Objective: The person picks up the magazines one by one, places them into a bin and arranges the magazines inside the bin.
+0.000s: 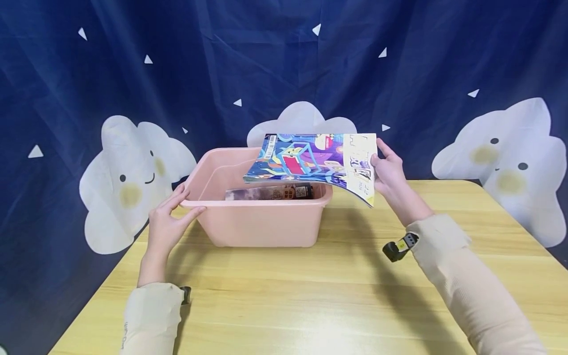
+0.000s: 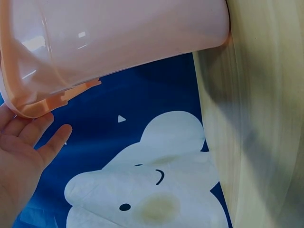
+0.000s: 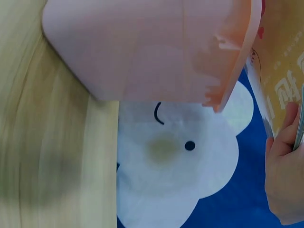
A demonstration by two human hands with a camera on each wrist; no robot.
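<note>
A pink plastic bin (image 1: pixel 262 227) stands upright on the table. My left hand (image 1: pixel 167 222) grips its near left corner, thumb at the front and fingers at the side of the rim; the left wrist view shows the fingers (image 2: pixel 35 130) against that rim. Above the bin's right part, my right hand (image 1: pixel 389 170) holds a colourful magazine (image 1: pixel 301 158) by its right edge, and the magazine sags towards its corners. Whether it is one magazine or a few together I cannot tell. Inside the bin lies another printed magazine (image 1: pixel 266 193) with a QR code, partly hidden.
The light wooden table (image 1: pixel 284 296) stretches in front of the bin and to both sides. Behind it hangs a dark blue curtain (image 1: pixel 213 59) printed with white clouds and small triangles. Each wrist wears a black strap device (image 1: pixel 399 248).
</note>
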